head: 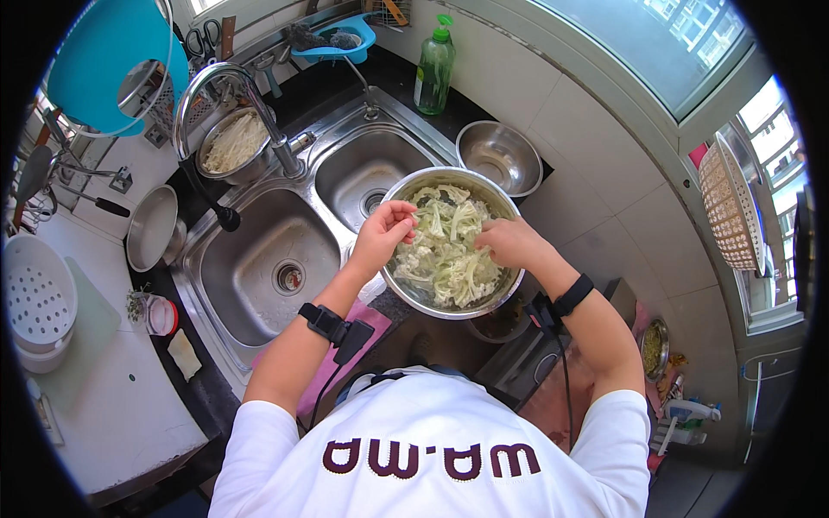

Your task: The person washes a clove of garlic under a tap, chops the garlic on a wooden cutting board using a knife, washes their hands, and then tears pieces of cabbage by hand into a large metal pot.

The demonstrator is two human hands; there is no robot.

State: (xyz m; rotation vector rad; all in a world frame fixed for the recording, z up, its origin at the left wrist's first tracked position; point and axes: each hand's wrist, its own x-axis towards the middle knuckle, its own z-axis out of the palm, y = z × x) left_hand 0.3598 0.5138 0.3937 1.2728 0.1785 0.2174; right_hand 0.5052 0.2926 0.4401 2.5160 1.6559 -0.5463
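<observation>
A large stainless steel bowl [453, 313] of cauliflower florets [450, 252] sits at the right-hand edge of the double sink, before my body. Over its left rim is my left hand [390, 226], thumb and fingers curled close together; whether a small piece lies between them cannot be told. My right hand [508, 242] reaches over the right side of the bowl, its fingertips bent down at the florets; what they touch is hidden. Just beyond the bowl stands a smaller steel bowl [499, 158] on the dark counter.
A chrome faucet [220, 71] arches over the large sink basin [269, 259]. Behind it stands a pot of pale shreds [234, 142]. A green soap bottle [434, 68] is at the back. At left are a steel pan [152, 228], a red-lidded jar [160, 315] and a white colander [39, 291].
</observation>
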